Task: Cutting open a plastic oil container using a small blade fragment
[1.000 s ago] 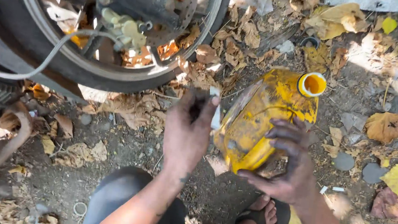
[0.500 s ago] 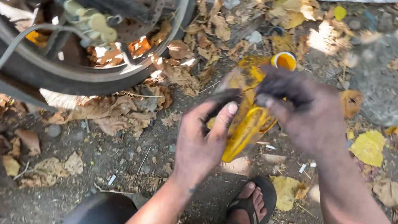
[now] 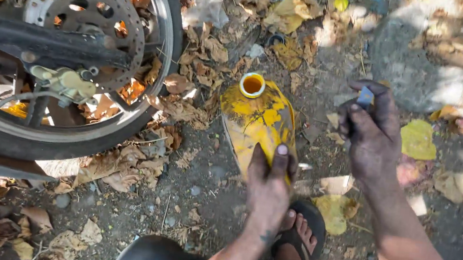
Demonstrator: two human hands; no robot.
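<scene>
A dirty yellow plastic bottle [image 3: 259, 118] lies on the ground with its open mouth pointing away from me. My left hand [image 3: 268, 181] grips its near end. My right hand [image 3: 371, 132], blackened with grease, is raised to the right of the bottle and pinches a small blue object [image 3: 365, 97] between its fingertips. The right hand is clear of the bottle.
A motorcycle wheel [image 3: 64, 56] with a brake disc [image 3: 77, 23] and caliper stands at the left. Dry leaves and small stones cover the dirt. My sandalled foot [image 3: 297, 238] rests just below the bottle. A grey stone [image 3: 411, 58] lies at the upper right.
Both hands were on the bottle, tilted up off the ground. Now the bottle lies flat, my right hand has let go and moved right, and the view has shifted right.
</scene>
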